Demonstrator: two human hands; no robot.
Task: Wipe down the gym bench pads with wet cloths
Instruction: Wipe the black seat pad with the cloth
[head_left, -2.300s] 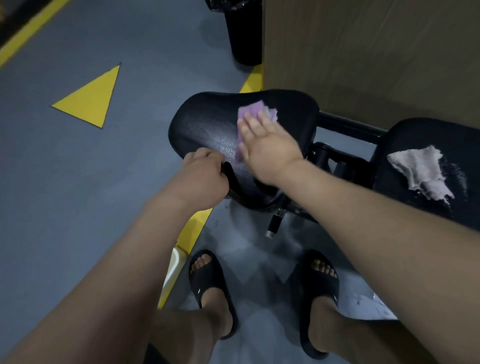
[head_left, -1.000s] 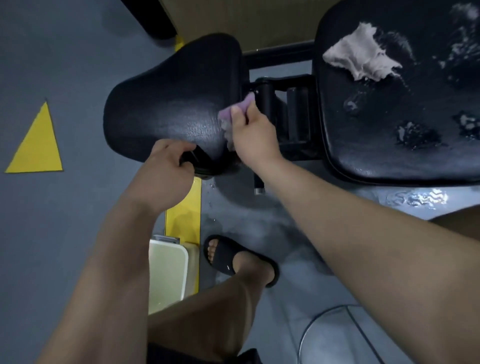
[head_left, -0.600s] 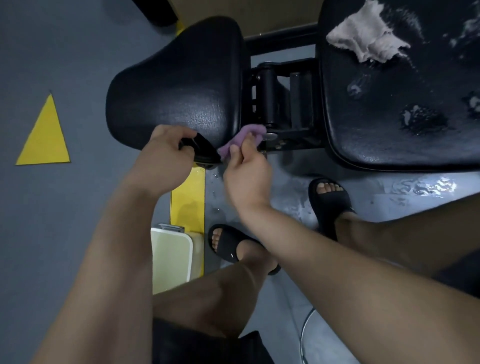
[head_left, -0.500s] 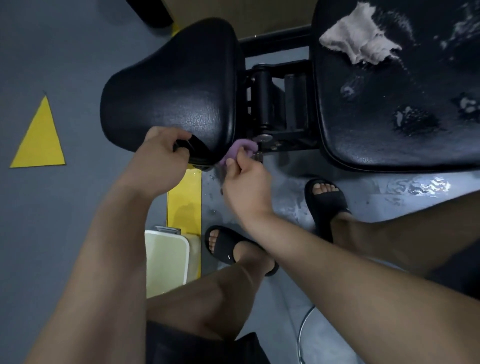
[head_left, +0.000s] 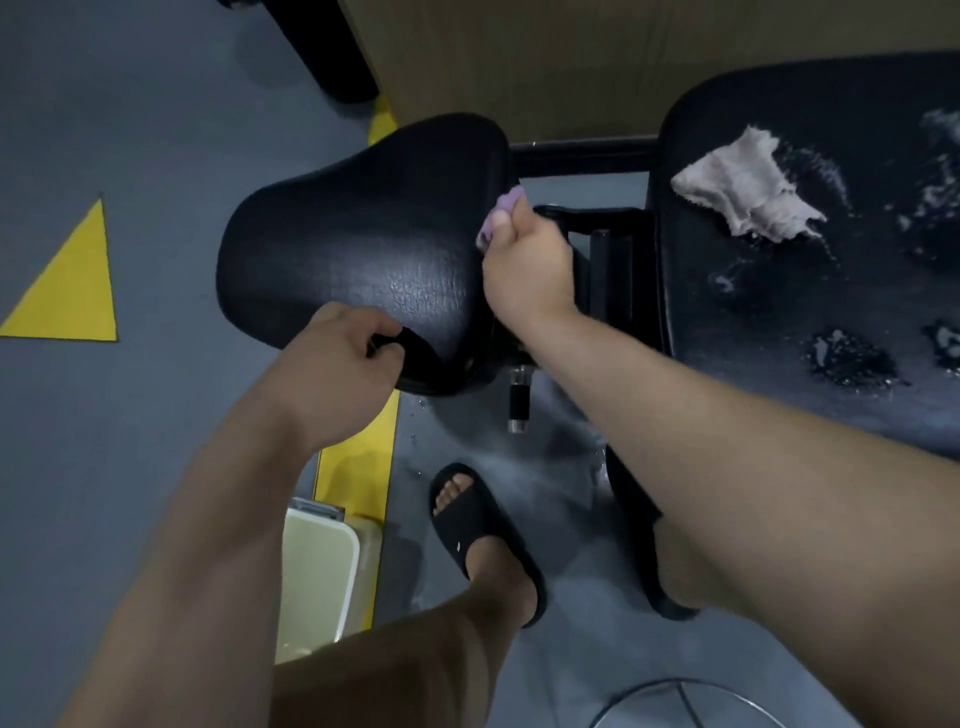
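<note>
A black seat pad (head_left: 363, 244) of the gym bench fills the middle of the view. My left hand (head_left: 337, 364) grips the pad's near edge, fingers curled round it. My right hand (head_left: 527, 265) holds a purple cloth (head_left: 501, 213) bunched in its fingers against the pad's right edge, beside the hinge. The larger black back pad (head_left: 810, 291) lies to the right, with wet patches on it. A crumpled beige cloth (head_left: 743, 195) rests on that pad near its far left corner.
The black hinge frame (head_left: 618, 260) joins the two pads, and a metal pin (head_left: 518, 400) hangs below it. A cream bucket (head_left: 317, 577) stands on the grey floor by a yellow line (head_left: 358, 467). A wooden wall (head_left: 597, 57) is behind. The floor underfoot is wet.
My right hand has carried the purple cloth from the seat pad's near right corner up along its right edge. My left hand keeps its grip on the near edge.
</note>
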